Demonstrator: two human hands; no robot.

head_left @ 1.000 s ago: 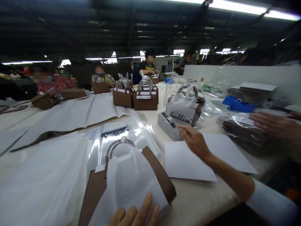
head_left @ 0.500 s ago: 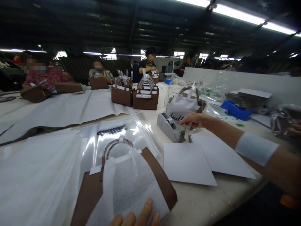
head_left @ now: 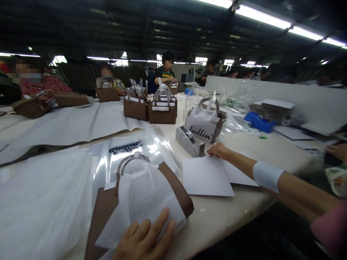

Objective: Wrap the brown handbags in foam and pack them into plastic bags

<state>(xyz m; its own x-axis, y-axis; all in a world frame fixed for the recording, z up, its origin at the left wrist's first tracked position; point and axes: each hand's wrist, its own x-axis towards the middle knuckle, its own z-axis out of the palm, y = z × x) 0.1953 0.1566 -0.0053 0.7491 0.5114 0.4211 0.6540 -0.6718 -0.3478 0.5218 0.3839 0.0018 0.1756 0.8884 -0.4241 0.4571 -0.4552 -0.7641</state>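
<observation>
My left hand (head_left: 148, 236) lies with its fingers spread on white tissue paper (head_left: 148, 191). The tissue covers the front of a brown handbag (head_left: 176, 184) with wrapped handles, which rests on a clear printed plastic bag (head_left: 103, 162). Farther out, my right hand (head_left: 218, 151) has its fingers pinched together above the far edge of a white card (head_left: 204, 177). Whatever is in the pinch is too small to make out. Just left of those fingers stands a grey tape dispenser (head_left: 189, 141). Behind it is a tissue-covered handbag in a clear bag lettered "dudlin" (head_left: 202, 126).
White sheets (head_left: 40, 198) are piled at left. Several brown handbags (head_left: 162, 112) stand farther back. At right are a blue tape dispenser (head_left: 260, 122) and stacked boards (head_left: 271, 108). Co-workers sit or stand around the table, and another person's hand (head_left: 337, 151) shows at the right edge.
My right hand has come away from the grey dispenser, toward me and over the white card. My left hand stays on the tissue, showing more now. The view has turned slightly right.
</observation>
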